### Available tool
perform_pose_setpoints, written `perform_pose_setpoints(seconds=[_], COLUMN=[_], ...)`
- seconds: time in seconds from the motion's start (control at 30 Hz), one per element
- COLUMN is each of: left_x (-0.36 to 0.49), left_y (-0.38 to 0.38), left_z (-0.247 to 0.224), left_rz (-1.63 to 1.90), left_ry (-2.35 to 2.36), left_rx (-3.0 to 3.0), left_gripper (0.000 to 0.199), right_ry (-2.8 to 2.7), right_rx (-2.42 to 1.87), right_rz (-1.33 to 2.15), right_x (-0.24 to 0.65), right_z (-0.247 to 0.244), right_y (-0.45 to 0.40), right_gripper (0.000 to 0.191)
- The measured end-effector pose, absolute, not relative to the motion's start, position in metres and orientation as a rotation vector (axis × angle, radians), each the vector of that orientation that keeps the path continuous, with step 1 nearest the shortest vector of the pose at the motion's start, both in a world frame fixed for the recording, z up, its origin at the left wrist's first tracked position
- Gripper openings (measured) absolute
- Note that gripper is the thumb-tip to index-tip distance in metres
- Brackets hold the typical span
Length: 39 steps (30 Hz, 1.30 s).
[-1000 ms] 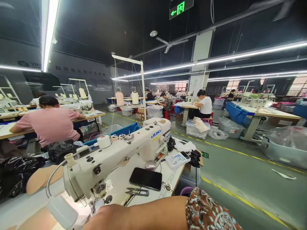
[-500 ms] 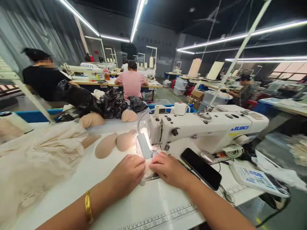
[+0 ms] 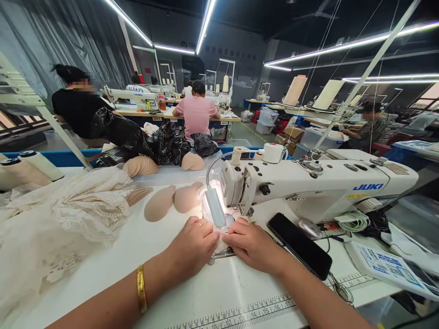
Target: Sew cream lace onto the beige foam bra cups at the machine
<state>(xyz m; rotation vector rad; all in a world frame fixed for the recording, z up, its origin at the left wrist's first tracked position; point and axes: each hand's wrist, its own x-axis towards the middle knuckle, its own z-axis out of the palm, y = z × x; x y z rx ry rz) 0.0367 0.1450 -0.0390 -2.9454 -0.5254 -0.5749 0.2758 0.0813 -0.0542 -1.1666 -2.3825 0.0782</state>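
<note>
My left hand (image 3: 192,246) has its fingers pinched on a piece of pale fabric (image 3: 219,241) at the needle end of the white sewing machine (image 3: 315,176). From the other side my right hand (image 3: 255,244) pinches the same piece, fingertips nearly meeting the left ones. Most of the fabric is hidden by the fingers. A small grey lamp (image 3: 215,208) on a bendy neck shines just beyond the fingertips. Beige cup pads (image 3: 159,203) lie flat to the left of the lamp. The needle is hard to make out.
Cream lace fabric (image 3: 99,201) is heaped at left, thread cones (image 3: 39,164) behind it. Right of my hand lie a black phone (image 3: 300,244) and a white-and-blue box (image 3: 384,265). Stacked beige pads (image 3: 140,165) and black plastic bags (image 3: 168,144) are beyond. Co-workers (image 3: 197,109) sit at other machines.
The view has swung slightly left, so the machine and table appear further right. My fingertips are a little closer together, both hands still on the fabric.
</note>
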Motion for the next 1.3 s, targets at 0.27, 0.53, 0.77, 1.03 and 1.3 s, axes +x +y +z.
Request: perform_pose_setpoints(seconds=[0.27,0.53,0.77,1.03,1.3], left_x=[0.015,0.031,0.027,0.014,0.014], left_y=[0.166,0.147,0.163,0.181,0.196], left_z=[-0.022,-0.035,-0.032,-0.018,-0.011], left_rz=[-0.747,-0.634,-0.686,-0.732,-1.0], left_ry=[-0.964,-0.339,-0.846,-1.396,-1.6], left_rx=[-2.534,-2.873,-2.739,-3.077,-2.865], left_gripper=[0.026,0.025,0.031,0.03,0.024], right_ry=[-2.375,-2.379,-2.388,-2.376,-2.381], right_rx=[-1.164,-1.196,-1.199,-1.205,-1.214], right_rz=[0.105,0.098,0.095,0.11,0.111], right_x=[0.275,0.273,0.274,0.272,0.273], right_z=[-0.054,-0.052,-0.053,-0.052,-0.052], right_y=[0.081,0.08,0.08,0.08,0.08], right_gripper=[0.026,0.025,0.025,0.025,0.025])
